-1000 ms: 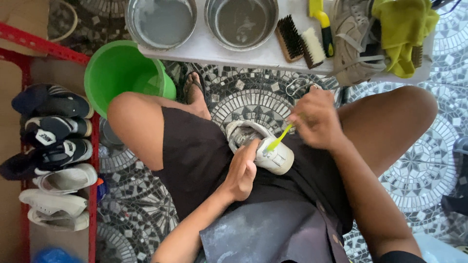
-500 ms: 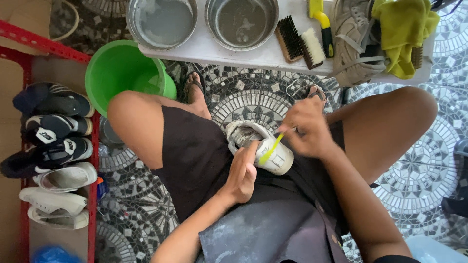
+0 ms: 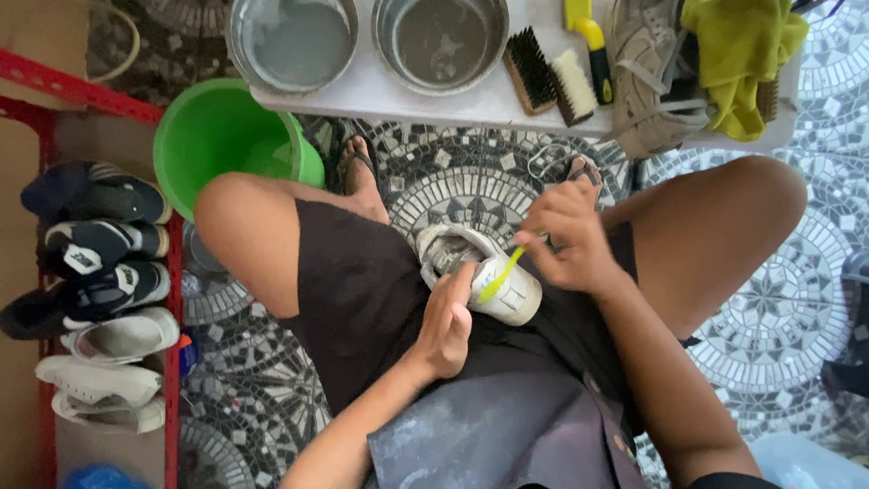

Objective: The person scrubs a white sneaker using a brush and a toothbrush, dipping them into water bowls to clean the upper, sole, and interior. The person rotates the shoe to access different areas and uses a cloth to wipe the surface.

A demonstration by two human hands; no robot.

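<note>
we are bracing the white sneaker point(image 3: 480, 276) on our lap with left hand point(image 3: 445, 321) fingers wrapped shut around it, while right hand point(image 3: 566, 240) fingers are pinching the yellow-green toothbrush point(image 3: 501, 274), best scrubbing in short light strokes just beyond the left fingertips.

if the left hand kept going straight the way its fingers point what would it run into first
The left hand already rests against the white leather sneaker on the lap, fingers pointing up along it, so the sneaker comes first.
</note>
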